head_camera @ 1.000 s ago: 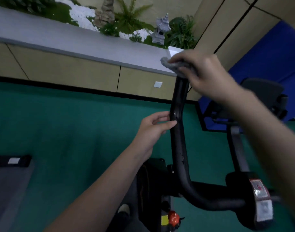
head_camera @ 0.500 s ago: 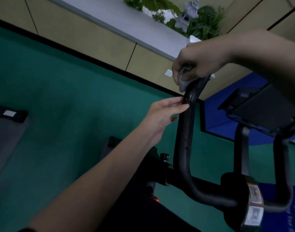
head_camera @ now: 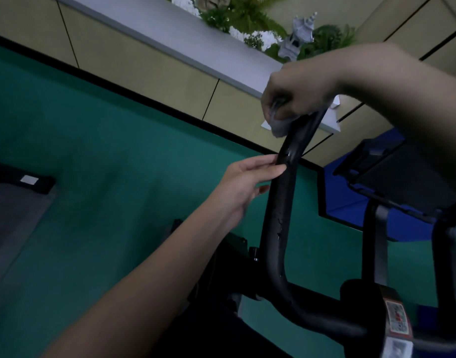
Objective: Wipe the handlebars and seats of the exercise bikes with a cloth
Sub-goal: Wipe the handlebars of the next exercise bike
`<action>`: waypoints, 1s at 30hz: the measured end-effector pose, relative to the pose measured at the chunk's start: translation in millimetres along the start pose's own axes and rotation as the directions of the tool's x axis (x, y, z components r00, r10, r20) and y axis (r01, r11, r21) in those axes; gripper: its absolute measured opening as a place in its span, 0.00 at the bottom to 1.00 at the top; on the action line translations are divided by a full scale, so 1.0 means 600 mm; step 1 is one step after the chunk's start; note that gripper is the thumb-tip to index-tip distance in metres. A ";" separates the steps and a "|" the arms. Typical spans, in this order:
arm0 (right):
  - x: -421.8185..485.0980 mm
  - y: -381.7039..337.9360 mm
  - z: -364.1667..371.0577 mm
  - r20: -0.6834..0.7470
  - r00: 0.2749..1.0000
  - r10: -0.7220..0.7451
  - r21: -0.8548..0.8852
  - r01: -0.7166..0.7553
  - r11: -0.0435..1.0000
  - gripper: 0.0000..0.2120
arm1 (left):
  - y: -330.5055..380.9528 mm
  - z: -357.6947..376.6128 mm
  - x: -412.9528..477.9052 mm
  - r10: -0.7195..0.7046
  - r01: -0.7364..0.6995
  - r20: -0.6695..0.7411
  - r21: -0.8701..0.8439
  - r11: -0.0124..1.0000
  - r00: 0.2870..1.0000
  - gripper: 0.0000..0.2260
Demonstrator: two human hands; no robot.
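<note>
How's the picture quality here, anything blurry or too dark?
Head view: dim and underexposed overall; the right hand and its forearm smear with motion blur, and the cloth is soft; the left hand and handlebar read sharper; the wide-angle lens tilts and bows the ledge.

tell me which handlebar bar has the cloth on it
The left bar, with cracked padding: the right hand holds the grey cloth on its top, the left hand touches it. The right bar is untouched.

Green floor, stone pagoda, ferns, blue mat
</note>
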State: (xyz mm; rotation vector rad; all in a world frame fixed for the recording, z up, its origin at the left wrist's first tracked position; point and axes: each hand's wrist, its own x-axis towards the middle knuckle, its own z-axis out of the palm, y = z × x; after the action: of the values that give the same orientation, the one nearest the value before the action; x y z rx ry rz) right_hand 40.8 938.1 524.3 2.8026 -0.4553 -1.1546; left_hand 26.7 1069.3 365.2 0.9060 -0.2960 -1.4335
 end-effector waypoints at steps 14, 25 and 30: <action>-0.043 0.000 0.102 -0.643 0.765 0.042 0.233 0.143 0.962 0.09 | 0.033 -0.002 -0.006 0.042 -0.033 -0.034 0.235 0.971 0.999 0.14; -0.052 0.054 0.108 -0.447 0.465 0.764 0.888 0.127 0.442 0.10 | 0.077 0.017 0.019 0.219 -0.203 0.024 0.476 0.856 0.976 0.14; -0.062 0.003 0.123 -0.398 0.304 0.865 0.904 -0.031 0.427 0.12 | 0.100 0.021 0.046 0.225 -0.256 0.124 0.545 0.798 0.967 0.11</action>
State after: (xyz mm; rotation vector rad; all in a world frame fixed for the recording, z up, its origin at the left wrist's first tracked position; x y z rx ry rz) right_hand -36.3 950.8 497.0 2.7498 -1.9061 0.9369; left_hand 66.0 1032.2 405.4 1.2510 -0.8778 -1.1429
